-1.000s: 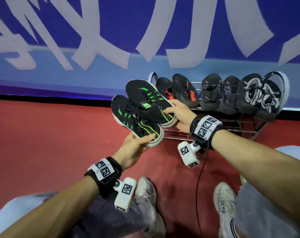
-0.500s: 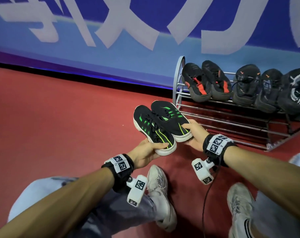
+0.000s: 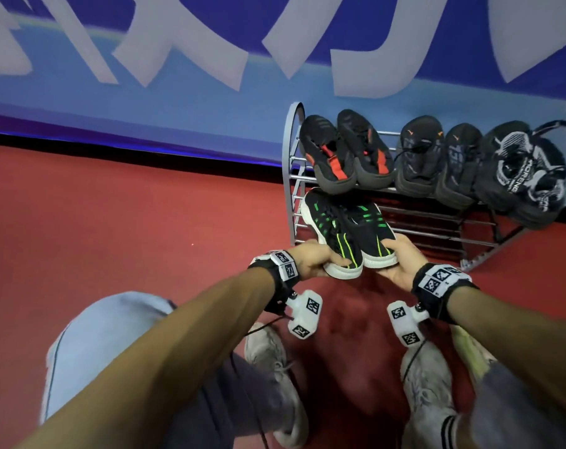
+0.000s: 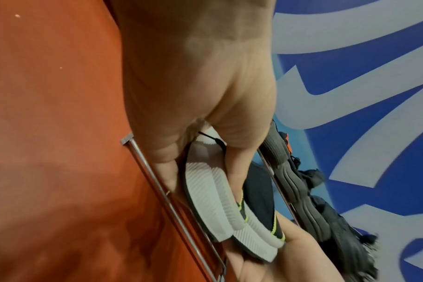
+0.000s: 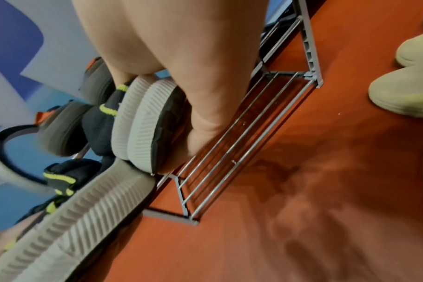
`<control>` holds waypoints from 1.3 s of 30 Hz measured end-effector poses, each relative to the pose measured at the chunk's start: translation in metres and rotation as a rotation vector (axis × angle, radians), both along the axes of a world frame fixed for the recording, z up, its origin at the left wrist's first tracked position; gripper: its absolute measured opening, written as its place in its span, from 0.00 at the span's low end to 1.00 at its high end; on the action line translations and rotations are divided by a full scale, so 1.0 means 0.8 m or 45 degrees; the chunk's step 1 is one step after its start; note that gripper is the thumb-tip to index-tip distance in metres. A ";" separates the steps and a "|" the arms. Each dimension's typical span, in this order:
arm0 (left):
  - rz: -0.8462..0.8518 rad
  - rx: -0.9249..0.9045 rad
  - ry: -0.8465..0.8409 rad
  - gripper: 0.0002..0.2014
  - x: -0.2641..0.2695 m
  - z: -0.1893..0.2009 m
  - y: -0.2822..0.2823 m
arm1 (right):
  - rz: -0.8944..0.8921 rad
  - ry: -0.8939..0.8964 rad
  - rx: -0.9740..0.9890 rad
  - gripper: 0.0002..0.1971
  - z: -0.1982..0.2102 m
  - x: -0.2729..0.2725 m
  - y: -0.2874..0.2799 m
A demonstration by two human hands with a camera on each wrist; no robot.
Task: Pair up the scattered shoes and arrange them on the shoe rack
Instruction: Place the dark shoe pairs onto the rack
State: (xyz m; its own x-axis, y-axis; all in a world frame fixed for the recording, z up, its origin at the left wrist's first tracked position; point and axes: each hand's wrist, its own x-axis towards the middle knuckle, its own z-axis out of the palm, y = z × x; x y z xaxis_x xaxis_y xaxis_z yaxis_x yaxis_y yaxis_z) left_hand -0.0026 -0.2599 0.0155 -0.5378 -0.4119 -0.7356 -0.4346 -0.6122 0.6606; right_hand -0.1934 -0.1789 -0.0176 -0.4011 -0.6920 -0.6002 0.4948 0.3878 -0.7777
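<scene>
Clamped the heel of one black, green-striped shoe (image 3: 328, 228) in the left hand (image 3: 310, 258), thumb on top and fingers curled beneath the white sole. Clamped its twin (image 3: 370, 233) the same way in the right hand (image 3: 401, 265). Held both side by side, flanks touching, toes pointed into the left end of the shoe rack (image 3: 290, 163) at its lower shelf, heels jutting out past the rack's front. Could not tell whether the soles had met the rails.

Looked likely to go wrong in two ways: toes slipping between the rack's thin, widely spaced rails if let go before the soles lay flat across them, tipping the shoes to the red floor (image 3: 113, 238) in front of the rack; or uppers catching the overhanging toes of the red-marked pair (image 3: 346, 153) directly above on the rack's top shelf and dragging it out of line.

Counted: two green-striped shoes in hand; six dark shoes on the rack's top shelf, in three pairs, red-marked at the left end, orange-marked (image 3: 437, 160) in the middle, white-patterned (image 3: 521, 176) at the right end; one rack.
</scene>
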 end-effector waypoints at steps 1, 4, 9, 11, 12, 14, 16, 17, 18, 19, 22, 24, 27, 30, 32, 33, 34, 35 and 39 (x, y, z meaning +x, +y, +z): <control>0.009 -0.039 -0.022 0.07 -0.011 0.001 -0.009 | -0.059 -0.004 -0.022 0.20 -0.001 -0.006 -0.007; 0.080 -0.117 -0.074 0.09 -0.036 -0.010 -0.041 | -0.131 -0.048 -0.091 0.15 -0.005 -0.012 -0.033; 0.272 -0.157 -0.098 0.35 -0.070 -0.101 -0.123 | -0.152 -0.145 -0.206 0.16 -0.039 -0.018 -0.089; 0.298 -0.170 -0.088 0.27 -0.071 -0.086 -0.126 | -0.139 -0.158 -0.188 0.13 -0.057 -0.025 -0.112; 0.304 -0.189 -0.089 0.24 -0.072 -0.086 -0.131 | -0.143 -0.151 -0.157 0.11 -0.064 -0.029 -0.122; 0.305 -0.235 -0.117 0.26 -0.076 -0.124 -0.164 | -0.151 -0.115 -0.097 0.08 -0.083 -0.039 -0.144; 0.255 -0.265 -0.084 0.43 -0.082 -0.202 -0.213 | -0.166 -0.111 -0.057 0.15 -0.101 -0.047 -0.161; 0.249 -0.251 -0.080 0.49 -0.085 -0.235 -0.234 | -0.168 -0.117 -0.045 0.21 -0.107 -0.048 -0.167; 0.271 -0.222 -0.094 0.51 -0.088 -0.241 -0.239 | -0.169 -0.100 -0.037 0.25 -0.108 -0.049 -0.170; 0.290 -0.216 -0.146 0.48 -0.089 -0.221 -0.229 | -0.167 -0.062 -0.026 0.26 -0.105 -0.047 -0.172; 0.348 -0.302 -0.187 0.19 -0.086 -0.107 -0.168 | -0.117 0.041 -0.015 0.23 -0.096 -0.043 -0.176; 0.377 -0.362 -0.190 0.20 -0.084 -0.096 -0.159 | -0.075 0.149 -0.005 0.21 -0.095 -0.042 -0.179; 0.390 -0.405 -0.172 0.21 -0.078 -0.098 -0.157 | -0.022 0.441 -0.001 0.21 -0.115 -0.047 -0.190; 0.409 -0.412 -0.162 0.31 -0.069 -0.105 -0.159 | 0.061 0.574 -0.027 0.21 -0.135 -0.054 -0.196; 0.407 -0.398 -0.156 0.38 -0.061 -0.116 -0.158 | 0.058 0.472 -0.019 0.19 -0.114 -0.044 -0.187; 0.405 -0.387 -0.147 0.40 -0.059 -0.119 -0.156 | 0.067 0.402 0.003 0.18 -0.112 -0.043 -0.184; 0.409 -0.376 -0.132 0.41 -0.057 -0.121 -0.156 | 0.084 0.360 0.032 0.18 -0.111 -0.043 -0.183; 0.411 -0.377 -0.118 0.42 -0.056 -0.121 -0.156 | 0.110 0.338 0.071 0.18 -0.112 -0.045 -0.184; 0.410 -0.424 -0.102 0.36 -0.058 -0.113 -0.156 | 0.183 0.300 0.170 0.25 -0.117 -0.052 -0.188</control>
